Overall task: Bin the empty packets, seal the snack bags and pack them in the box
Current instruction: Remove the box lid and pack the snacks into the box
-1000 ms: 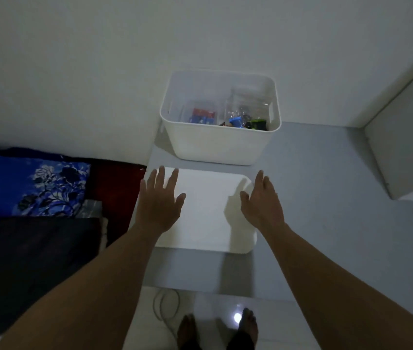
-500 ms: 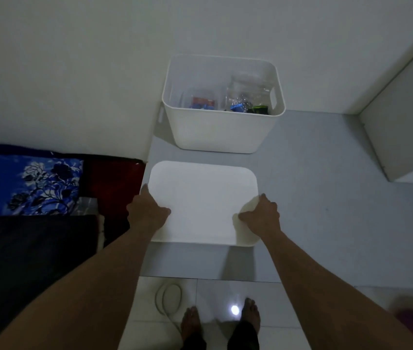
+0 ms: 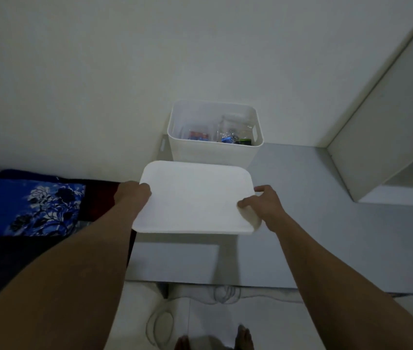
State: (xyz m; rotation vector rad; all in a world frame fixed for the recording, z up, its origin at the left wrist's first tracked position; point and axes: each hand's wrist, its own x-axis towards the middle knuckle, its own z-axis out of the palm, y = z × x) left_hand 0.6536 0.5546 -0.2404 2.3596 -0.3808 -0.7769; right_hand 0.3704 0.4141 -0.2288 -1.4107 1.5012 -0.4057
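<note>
White flat lid (image 3: 195, 195) w/ rounded corners, gripped by left hand (image 3: 132, 195) & right hand (image 3: 263, 205).

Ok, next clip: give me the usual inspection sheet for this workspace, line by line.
Surface: grey tabletop, bare apart from the box; a shadow falls under the lifted lid.
Job's things: white box open at the back by the wall, clear snack bags with coloured contents inside; white lid held clear of the table in front of the box.
Clutter: nothing seen on the table.
Grippers: left hand grips the lid's left edge, right hand its right edge.
Cables: coiled cord on the tiled floor below the table edge.
Surroundings: blue floral fabric on the left, white shelf unit on the right, plain wall behind, bare feet at the bottom.
</note>
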